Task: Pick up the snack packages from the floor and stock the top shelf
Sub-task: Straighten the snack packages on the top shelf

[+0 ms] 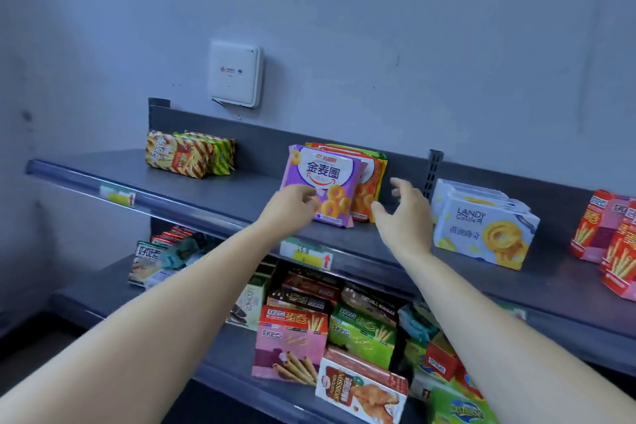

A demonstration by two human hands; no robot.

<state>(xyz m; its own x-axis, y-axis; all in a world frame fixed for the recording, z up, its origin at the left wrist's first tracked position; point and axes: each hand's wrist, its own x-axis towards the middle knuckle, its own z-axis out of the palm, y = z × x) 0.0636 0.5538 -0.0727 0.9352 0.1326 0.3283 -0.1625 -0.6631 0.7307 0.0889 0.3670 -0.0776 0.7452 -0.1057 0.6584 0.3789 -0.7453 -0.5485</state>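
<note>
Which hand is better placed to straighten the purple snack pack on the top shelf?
Probably the left. The left hand holds the purple pack at its lower corner; the right hand is open beside it and seems to touch nothing.

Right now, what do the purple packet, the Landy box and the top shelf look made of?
The purple packet looks like glossy plastic film: sheen, crimped edges. The Landy box looks like printed cardboard: flat faces, sharp folded corners. The top shelf is probably painted metal, matte dark grey, though the look leaves that open.
</note>
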